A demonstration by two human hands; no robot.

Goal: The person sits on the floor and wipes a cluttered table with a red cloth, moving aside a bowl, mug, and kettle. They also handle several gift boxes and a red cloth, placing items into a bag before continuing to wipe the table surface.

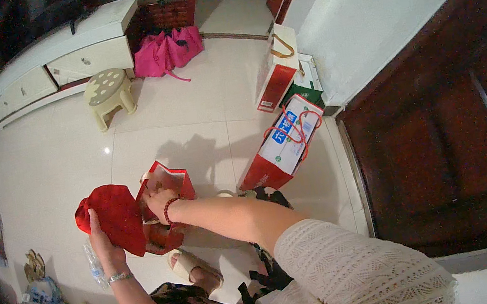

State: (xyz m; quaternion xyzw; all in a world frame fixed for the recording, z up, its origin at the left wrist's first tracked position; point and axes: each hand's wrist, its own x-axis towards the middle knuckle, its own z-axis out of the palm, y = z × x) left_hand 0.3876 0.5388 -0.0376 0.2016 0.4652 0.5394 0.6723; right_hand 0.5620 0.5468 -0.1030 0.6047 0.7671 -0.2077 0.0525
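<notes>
My left hand (108,247) grips a red fabric item (115,215), which looks like a cap, with the thumb lying along its near side. Just to the right of it is a red paper bag (186,187) with a pale inside. My right hand (161,200), a dark red bead bracelet at its wrist, reaches into the mouth of this bag. Its fingertips are partly hidden, so what they touch is unclear. Below the bag, one of my feet shows in a cream slipper (187,265).
Red-and-white cartons (291,139) and a green box (306,89) stand along the right wall, near a dark wooden door (434,121). A dotted stool (110,94), a pink umbrella (170,51) and a white cabinet (90,59) are ahead. A plastic bottle (95,266) lies at left.
</notes>
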